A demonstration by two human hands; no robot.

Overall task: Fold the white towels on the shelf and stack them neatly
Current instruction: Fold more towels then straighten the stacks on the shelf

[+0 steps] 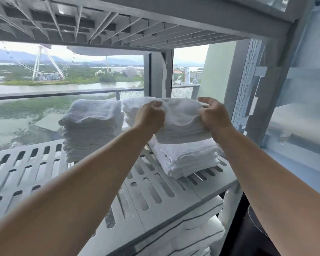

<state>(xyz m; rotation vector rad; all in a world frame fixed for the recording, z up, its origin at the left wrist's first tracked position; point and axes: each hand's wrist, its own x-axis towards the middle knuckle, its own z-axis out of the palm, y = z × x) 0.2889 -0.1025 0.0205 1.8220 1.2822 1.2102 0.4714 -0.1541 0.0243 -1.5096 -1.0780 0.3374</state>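
A folded white towel (179, 117) hangs in the air above a short pile of folded white towels (188, 157) on the slotted grey shelf (151, 193). My left hand (150, 117) grips its left end with curled fingers. At its right end my right hand (212, 115) pinches the cloth, some fingers lifted. A taller stack of folded white towels (92, 126) stands to the left, and another stack (129, 111) shows behind my left hand.
The shelf above (137, 21) is close overhead. A perforated metal upright (246, 85) stands at the right. White bedding with dark stripes (198, 230) lies on the shelf below. A window with a railing (63, 93) is behind.
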